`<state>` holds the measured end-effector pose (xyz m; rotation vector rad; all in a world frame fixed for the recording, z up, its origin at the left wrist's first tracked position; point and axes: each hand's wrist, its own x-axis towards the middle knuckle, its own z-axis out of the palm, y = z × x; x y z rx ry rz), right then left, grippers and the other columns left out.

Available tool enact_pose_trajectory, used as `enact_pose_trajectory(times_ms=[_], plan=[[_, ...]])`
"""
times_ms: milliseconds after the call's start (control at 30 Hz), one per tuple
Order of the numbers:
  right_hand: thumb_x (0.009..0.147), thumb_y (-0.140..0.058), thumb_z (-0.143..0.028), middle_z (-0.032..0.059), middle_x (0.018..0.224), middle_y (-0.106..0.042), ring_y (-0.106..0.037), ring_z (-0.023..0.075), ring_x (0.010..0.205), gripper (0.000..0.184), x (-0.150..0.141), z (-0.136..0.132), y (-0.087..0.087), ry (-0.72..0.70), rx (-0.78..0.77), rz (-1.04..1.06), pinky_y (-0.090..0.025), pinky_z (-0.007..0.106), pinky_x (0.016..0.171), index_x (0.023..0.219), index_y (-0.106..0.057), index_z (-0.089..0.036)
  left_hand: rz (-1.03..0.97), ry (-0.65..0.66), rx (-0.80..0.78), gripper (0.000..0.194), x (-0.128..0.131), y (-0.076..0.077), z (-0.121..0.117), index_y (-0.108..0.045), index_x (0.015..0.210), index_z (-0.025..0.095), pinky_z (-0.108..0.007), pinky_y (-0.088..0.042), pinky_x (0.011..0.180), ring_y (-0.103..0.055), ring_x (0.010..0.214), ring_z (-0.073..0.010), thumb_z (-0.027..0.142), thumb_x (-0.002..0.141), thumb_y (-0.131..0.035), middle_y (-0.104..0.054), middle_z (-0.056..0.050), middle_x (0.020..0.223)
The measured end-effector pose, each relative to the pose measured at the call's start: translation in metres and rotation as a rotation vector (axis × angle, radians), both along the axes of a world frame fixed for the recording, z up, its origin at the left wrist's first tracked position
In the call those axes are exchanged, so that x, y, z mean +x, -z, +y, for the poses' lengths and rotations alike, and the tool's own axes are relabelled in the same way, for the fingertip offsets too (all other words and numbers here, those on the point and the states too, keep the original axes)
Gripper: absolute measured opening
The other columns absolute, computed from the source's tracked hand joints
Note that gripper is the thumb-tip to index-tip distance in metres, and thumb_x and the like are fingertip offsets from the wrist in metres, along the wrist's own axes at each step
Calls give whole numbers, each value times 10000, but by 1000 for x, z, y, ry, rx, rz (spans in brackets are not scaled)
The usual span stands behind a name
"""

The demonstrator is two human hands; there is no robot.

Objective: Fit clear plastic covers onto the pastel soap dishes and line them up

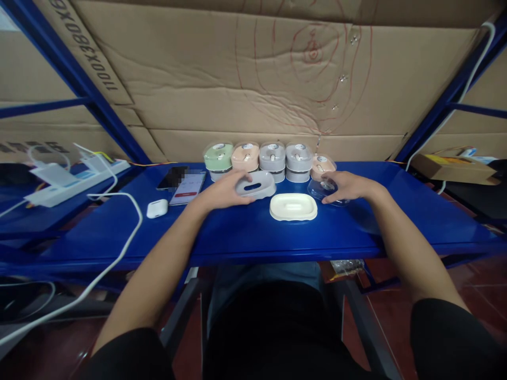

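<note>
My left hand point(227, 191) has its thumb and fingers closed round the left end of a grey oval soap-dish-like piece point(266, 186) with a slot in its middle. A cream oval dish point(293, 206) with a raised centre lies between my hands, nearer the table's front edge, touched by neither. To its right, my right hand point(345, 187) grips a clear plastic lid point(317, 191) from above and the side; the fingers cover part of it. Just behind that hand stands a peach box with a clear lid point(320, 164), partly hidden.
Along the back stand stacked lidded boxes: green point(218, 157), peach point(245, 157) and grey point(272, 157). On the left lie a phone point(188, 187), a darker phone point(166, 179) and a white earbud case point(157, 208). A power strip point(79, 182) and white cable point(137, 221) are further left.
</note>
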<state>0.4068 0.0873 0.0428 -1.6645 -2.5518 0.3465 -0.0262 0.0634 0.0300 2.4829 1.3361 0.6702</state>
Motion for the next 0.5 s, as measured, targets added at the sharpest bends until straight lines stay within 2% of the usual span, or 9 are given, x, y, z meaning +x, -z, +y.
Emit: enact_pose_trajectory(times_ms=[133, 200, 300, 400, 500], plan=[[757, -852, -713, 178, 1387, -788, -746, 454, 1251, 955, -4, -6, -8, 31, 155, 86, -593, 590, 1097, 1552, -679, -212, -214, 117, 127, 551, 44, 4, -18, -703, 1324, 223, -541, -475, 1275, -657, 1412, -359, 606, 931, -755, -721, -142, 1449], [768, -849, -692, 203, 1400, -770, -732, 466, 1260, 962, -7, -7, -10, 19, 230, 126, -575, 604, 1113, 1568, -666, -188, -191, 199, 93, 553, 71, 11, -26, -719, 1361, 236, -551, -470, 1293, -626, 1473, -365, 597, 946, -772, -693, -142, 1491], [788, -857, -657, 221, 1418, -741, -699, 471, 1299, 983, -9, -9, -9, 8, 319, 196, -553, 611, 1135, 1616, -626, -182, -98, 232, 29, 508, 102, 24, -33, -765, 1341, 278, -588, -470, 1303, -615, 1489, -379, 566, 928, -833, -626, -130, 1575], [796, -867, -680, 214, 1419, -728, -678, 473, 1317, 1013, -9, -9, -8, 28, 364, 263, -534, 626, 1151, 1646, -599, -201, -37, 278, -1, 508, 111, 32, -34, -789, 1333, 293, -630, -450, 1317, -588, 1515, -405, 511, 887, -895, -592, -128, 1609], [787, -880, -720, 228, 1452, -712, -667, 481, 1326, 1033, -11, -10, -7, 19, 397, 314, -511, 641, 1173, 1631, -609, -188, -65, 303, -34, 580, 104, 34, -33, -760, 1389, 293, -592, -456, 1329, -578, 1532, -392, 500, 870, -913, -560, -127, 1636]])
